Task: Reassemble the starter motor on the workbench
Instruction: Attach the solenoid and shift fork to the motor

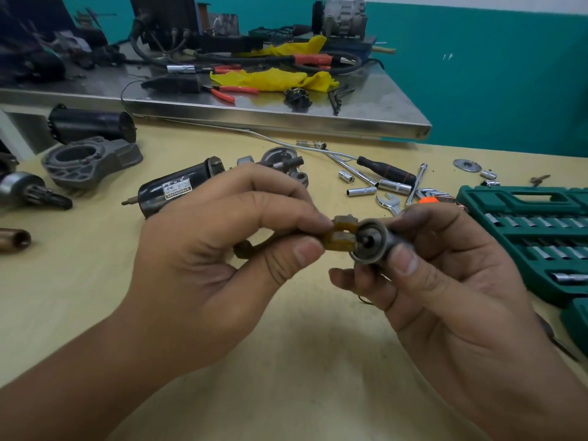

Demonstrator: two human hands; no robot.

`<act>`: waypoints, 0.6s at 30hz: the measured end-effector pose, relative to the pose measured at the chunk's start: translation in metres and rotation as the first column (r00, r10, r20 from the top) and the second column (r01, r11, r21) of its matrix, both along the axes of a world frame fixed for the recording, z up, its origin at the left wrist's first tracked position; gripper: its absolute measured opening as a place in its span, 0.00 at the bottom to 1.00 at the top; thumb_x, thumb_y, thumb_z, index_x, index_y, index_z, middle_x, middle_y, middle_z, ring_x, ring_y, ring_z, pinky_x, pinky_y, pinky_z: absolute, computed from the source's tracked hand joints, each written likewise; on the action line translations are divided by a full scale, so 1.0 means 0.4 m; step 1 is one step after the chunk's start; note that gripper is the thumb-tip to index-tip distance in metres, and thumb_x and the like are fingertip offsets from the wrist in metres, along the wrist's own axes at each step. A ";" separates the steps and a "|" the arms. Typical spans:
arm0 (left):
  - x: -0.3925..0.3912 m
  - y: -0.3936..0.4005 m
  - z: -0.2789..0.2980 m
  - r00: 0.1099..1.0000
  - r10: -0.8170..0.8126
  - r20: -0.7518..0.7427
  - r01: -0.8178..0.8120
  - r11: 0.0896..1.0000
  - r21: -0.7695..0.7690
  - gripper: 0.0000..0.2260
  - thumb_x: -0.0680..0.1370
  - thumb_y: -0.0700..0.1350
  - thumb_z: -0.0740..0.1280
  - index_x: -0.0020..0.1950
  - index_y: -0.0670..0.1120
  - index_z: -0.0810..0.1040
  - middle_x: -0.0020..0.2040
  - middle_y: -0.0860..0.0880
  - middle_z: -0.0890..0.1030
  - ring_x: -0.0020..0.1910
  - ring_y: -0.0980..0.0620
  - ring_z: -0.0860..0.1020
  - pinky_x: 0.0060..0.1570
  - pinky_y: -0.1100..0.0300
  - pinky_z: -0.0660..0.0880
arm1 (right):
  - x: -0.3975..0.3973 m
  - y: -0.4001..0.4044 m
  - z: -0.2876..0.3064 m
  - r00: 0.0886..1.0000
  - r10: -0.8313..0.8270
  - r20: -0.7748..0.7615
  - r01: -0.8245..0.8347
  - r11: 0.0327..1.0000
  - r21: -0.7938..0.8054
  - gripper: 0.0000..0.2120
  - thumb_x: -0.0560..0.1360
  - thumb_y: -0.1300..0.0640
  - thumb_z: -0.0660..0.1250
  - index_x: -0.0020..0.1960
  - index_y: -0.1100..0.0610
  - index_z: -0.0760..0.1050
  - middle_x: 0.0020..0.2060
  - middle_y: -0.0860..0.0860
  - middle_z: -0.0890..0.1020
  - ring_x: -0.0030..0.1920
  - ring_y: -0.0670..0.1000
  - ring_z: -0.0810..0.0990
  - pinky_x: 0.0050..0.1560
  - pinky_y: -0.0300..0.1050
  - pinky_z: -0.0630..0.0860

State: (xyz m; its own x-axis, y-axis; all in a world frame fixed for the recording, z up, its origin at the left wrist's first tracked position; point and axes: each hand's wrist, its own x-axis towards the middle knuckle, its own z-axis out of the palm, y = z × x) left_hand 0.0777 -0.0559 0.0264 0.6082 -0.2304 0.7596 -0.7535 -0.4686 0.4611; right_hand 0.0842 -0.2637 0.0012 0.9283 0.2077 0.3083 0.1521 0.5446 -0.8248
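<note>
I hold both my hands up over the table (286, 361), close together. My left hand (222, 249) pinches a little yellow-brown forked piece (340, 238) with thumb and finger, and my right hand (445, 281) grips a small round metal part (370, 243), so the two bits touch in the middle between my hands. The black motor body (178, 189) lies on the table just behind my left hand.
</note>
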 end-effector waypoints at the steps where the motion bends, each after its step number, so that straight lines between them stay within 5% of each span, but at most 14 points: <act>1: 0.001 0.005 -0.007 1.000 0.019 -0.007 -0.019 1.000 0.013 0.03 0.80 0.47 0.71 0.51 0.55 0.84 0.53 0.52 0.82 0.51 0.45 0.82 0.41 0.51 0.79 | 0.000 0.000 0.002 1.000 -0.007 -0.023 0.008 1.000 0.009 0.10 0.68 0.64 0.77 0.47 0.59 0.80 0.43 0.60 0.82 0.35 0.56 0.82 0.47 0.58 0.82; 7: 0.016 -0.007 -0.016 0.999 -0.033 0.015 0.032 0.998 0.046 0.09 0.82 0.43 0.66 0.61 0.53 0.79 0.52 0.46 0.78 0.48 0.48 0.79 0.45 0.65 0.74 | 0.001 -0.001 0.008 0.997 0.071 -0.040 -0.069 0.996 0.056 0.11 0.68 0.62 0.77 0.48 0.60 0.80 0.41 0.60 0.82 0.34 0.55 0.81 0.45 0.57 0.82; 18: 0.027 -0.022 -0.048 0.984 -0.139 -0.109 0.129 0.988 -0.087 0.08 0.83 0.42 0.63 0.59 0.48 0.80 0.47 0.49 0.79 0.36 0.49 0.82 0.39 0.63 0.75 | -0.002 0.007 0.019 0.989 -0.017 -0.148 0.021 0.999 0.025 0.06 0.68 0.67 0.72 0.43 0.59 0.82 0.36 0.60 0.81 0.29 0.54 0.79 0.40 0.56 0.82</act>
